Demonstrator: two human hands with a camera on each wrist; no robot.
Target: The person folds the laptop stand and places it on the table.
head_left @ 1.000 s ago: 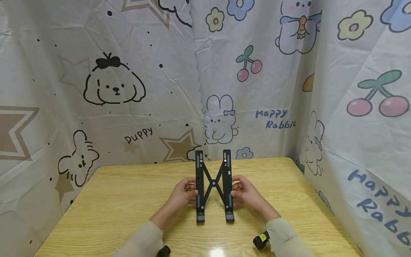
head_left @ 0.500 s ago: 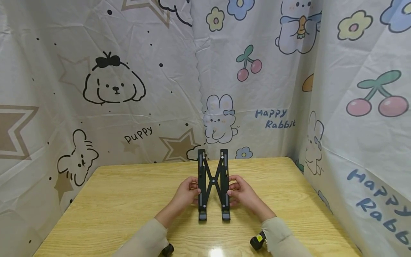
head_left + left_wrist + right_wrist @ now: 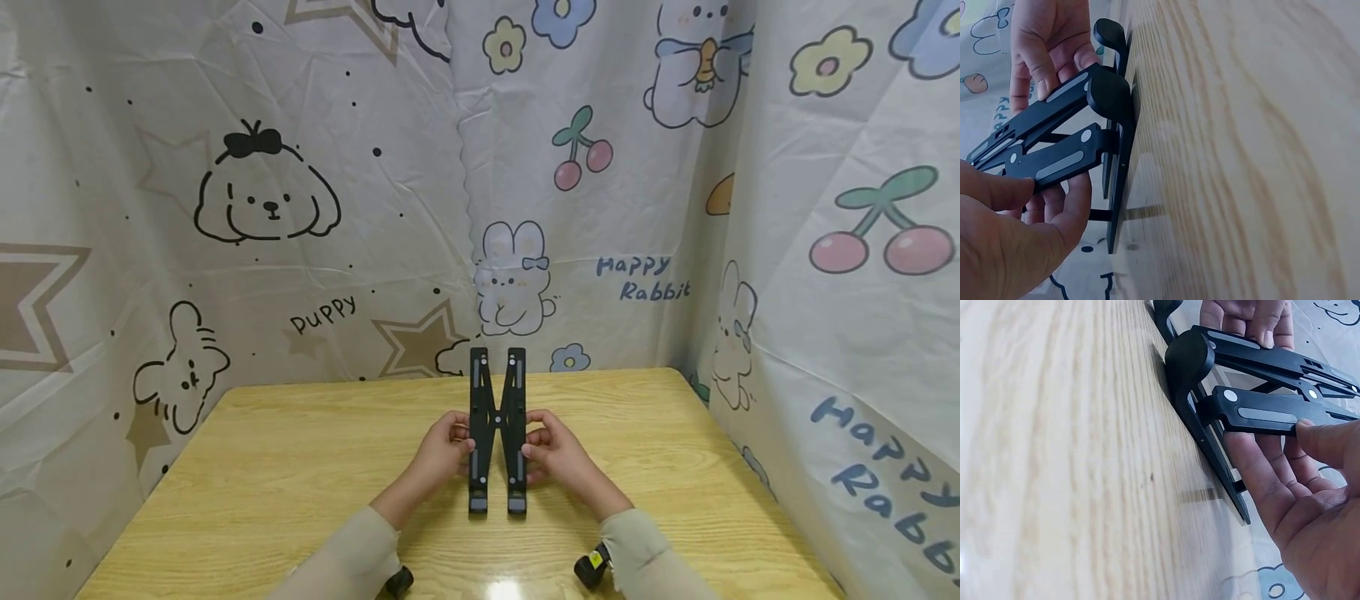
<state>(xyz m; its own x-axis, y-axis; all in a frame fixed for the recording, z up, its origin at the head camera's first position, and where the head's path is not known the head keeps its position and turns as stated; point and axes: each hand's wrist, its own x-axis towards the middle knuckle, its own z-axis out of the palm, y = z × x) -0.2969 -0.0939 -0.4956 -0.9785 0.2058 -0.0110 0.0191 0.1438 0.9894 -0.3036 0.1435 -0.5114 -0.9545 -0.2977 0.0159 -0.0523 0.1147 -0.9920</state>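
A black folding laptop stand (image 3: 478,458) stands on the wooden table, its two long rails close together and joined by crossed bars at a central pivot. Grey pads line the rails, and curled hooks end them at the near side. My left hand (image 3: 444,446) grips the left rail, thumb on top and fingers beneath, as the left wrist view shows on the rail (image 3: 1060,161). On the opposite side my right hand (image 3: 553,448) pinches the right rail the same way; in the right wrist view its thumb presses the rail's upper face (image 3: 1266,417). Base legs meet the tabletop under the rails.
The light wooden table (image 3: 300,467) spreads around the stand. Behind and beside it hangs a pale curtain (image 3: 405,208) printed with cartoon animals, stars and cherries. Black wrist cameras sit under both sleeves, the right camera (image 3: 592,567) bearing a yellow mark.
Both hands have moved inward, bringing the two rails nearer each other. The crossed bars have folded narrower, and the grip on each side has stayed the same.
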